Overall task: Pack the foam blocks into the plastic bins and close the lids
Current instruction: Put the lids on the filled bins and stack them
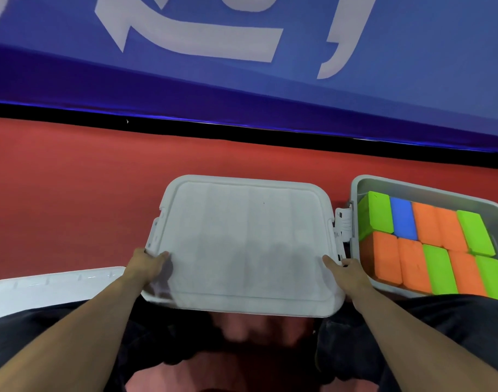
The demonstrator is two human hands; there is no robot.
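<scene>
A person is sitting on a red floor [72, 179] with a white plastic bin lid [242, 244] lying flat in front of them, apparently sitting on top of a bin that is hidden beneath it. The left hand [148, 263] is gripping the lid's near left edge, thumb laid on the top surface and the other fingers curled down over the side, beside a white latch [154, 233] on that edge. The right hand [345, 267] is gripping the near right edge in the same way, thumb resting on top and fingers wrapping over the rim next to the right latch [342, 224]. Just to the right, nearly touching the lid's latch, an open grey plastic bin [355, 188] is holding the foam blocks [428, 244], which are packed tightly in two rows: green, blue and orange ones standing side by side, filling the bin's floor. At the lower left, a second white lid [52, 287] is lying on the floor beside the person's knee, partly covered by the dark trouser leg [30, 335]. Behind everything, a blue banner [270, 80] with large white lettering is running along the back.
</scene>
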